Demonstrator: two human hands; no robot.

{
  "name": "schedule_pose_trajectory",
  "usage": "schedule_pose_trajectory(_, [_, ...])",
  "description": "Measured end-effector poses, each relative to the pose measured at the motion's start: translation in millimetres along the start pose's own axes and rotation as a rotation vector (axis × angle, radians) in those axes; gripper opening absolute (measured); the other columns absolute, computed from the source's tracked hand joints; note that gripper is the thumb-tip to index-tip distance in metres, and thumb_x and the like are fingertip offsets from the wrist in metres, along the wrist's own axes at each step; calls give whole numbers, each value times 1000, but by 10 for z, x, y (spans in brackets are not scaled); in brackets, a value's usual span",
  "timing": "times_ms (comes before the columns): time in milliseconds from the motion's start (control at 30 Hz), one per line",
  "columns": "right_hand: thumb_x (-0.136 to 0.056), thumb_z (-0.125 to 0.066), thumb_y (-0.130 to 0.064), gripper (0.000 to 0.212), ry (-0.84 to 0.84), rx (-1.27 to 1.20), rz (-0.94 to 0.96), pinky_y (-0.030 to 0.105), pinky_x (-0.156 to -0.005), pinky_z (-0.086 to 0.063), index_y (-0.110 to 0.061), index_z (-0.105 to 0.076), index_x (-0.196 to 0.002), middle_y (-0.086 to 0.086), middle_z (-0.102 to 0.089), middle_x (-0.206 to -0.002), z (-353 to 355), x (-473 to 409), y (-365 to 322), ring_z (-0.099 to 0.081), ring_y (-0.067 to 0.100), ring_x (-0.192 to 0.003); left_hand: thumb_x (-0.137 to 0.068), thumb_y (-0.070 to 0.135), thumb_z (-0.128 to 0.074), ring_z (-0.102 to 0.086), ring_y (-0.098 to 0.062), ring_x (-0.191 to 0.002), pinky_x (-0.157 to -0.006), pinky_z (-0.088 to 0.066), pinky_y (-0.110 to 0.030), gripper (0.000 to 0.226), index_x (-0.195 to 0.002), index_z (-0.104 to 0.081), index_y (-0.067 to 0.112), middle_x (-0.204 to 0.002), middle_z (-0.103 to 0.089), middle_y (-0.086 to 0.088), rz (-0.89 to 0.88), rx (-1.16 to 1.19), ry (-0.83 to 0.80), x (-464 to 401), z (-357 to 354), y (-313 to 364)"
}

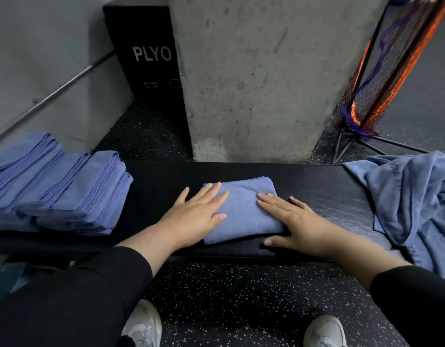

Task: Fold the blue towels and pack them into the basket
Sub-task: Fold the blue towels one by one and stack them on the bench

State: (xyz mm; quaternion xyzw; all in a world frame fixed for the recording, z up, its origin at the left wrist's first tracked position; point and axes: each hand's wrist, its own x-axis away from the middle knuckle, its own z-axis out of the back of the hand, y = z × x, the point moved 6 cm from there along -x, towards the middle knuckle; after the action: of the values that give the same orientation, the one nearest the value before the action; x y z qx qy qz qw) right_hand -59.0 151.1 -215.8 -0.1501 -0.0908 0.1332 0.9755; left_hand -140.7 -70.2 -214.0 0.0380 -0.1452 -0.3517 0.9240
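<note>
While both hands lie flat upon it, the folded blue towel (244, 211) sits in the middle of the black bench (324, 191), its long axis running roughly away from the person and tilted a little, so the far end leans to the right and the near end to the left. The left hand (194, 216) is spread wide, fingers straight, pressing the towel's left edge with its fingertips on the cloth and its thumb along the side. The right hand (294, 221) is likewise open and flat, fingers resting on the towel's right part, thumb stretched out along the bench by the near right corner. Neither hand grips anything. On the left end of the bench stand stacks of folded towels (63, 194), well apart from the one being pressed. On the right end lies a loose heap of unfolded towels (414, 201), hanging over the near edge.
</note>
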Motion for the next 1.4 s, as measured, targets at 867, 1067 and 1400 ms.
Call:
schedule_pose_trajectory(867, [-88, -72, -37, 27, 522, -290, -331, 32, -75, -46, -27, -58, -109, -9, -59, -96, 414, -186, 16, -57, 13, -84, -89, 38, -71, -62, -12, -82, -72, -51, -35, 16, -94, -62, 26, -86, -66, 9, 266, 623, 392, -91, 412, -245])
schedule_pose_trajectory(1067, [-99, -54, -35, 21, 566, 16, -20, 36, -84, -38, -26, -73, -105, -13, -63, -121, 302, -252, -82, -57, 18, -113, -100, 45, -46, -50, -18, -130, -106, -31, -40, 36, -123, -68, 29, -138, -58, 9, -119, 49, 493, -124, 433, 37])
schedule_pose_trajectory(1400, [-85, -76, -35, 47, 303, -418, -167, 24, -101, -41, -44, -55, -126, -28, -63, -123, 215, -222, 144, -55, -5, -119, -86, 78, -48, -18, -7, -151, -125, -10, -43, 87, -157, -26, 32, -160, -31, 16, 22, 49, 182, -152, 274, -24])
